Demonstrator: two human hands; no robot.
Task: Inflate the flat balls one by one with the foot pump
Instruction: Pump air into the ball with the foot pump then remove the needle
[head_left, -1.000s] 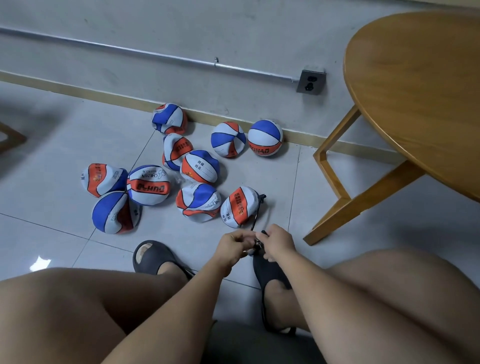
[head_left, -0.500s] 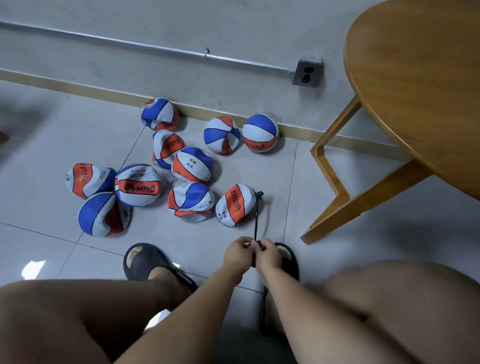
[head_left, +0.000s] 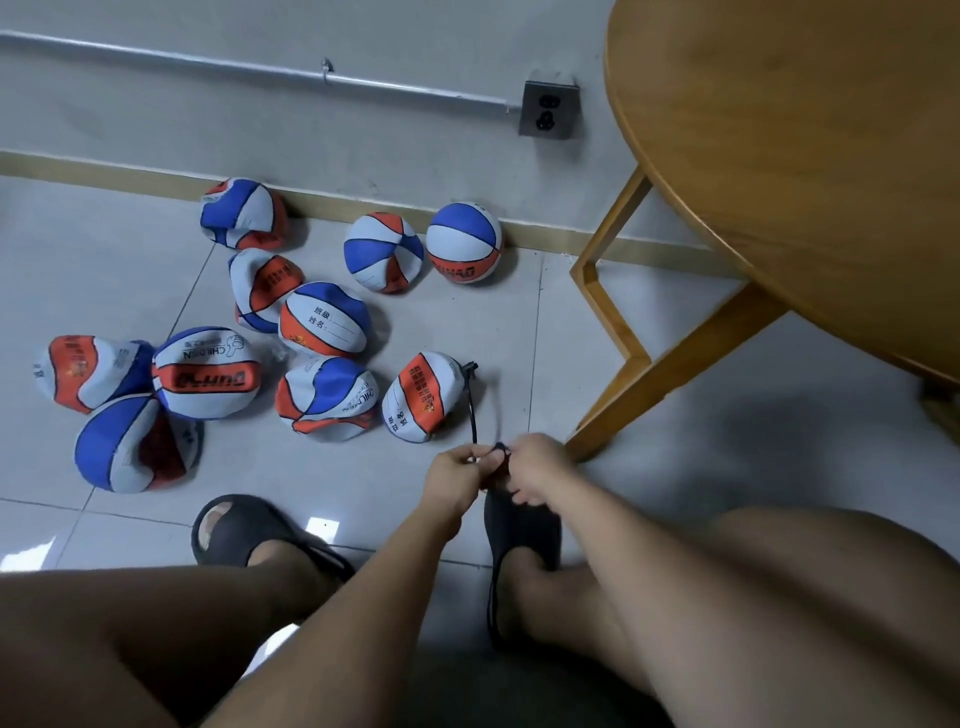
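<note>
While L hand (head_left: 453, 470) & R hand (head_left: 537, 467) pinch black hose (head_left: 472, 410), nearest ball (head_left: 423, 397) lies crumpled, hose tip at its edge.

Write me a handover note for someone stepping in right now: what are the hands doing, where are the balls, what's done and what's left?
Hands: left hand and right hand both pinch the near end of the black hose, above the right sandal.
Things: the hose's far end sits at the nearest ball, which is flat. Ten balls lie on the floor. The pump itself is not clearly visible.
Done: the round ball by the wall looks full.
Left: the nearest ball, then the other crumpled ones.
</note>
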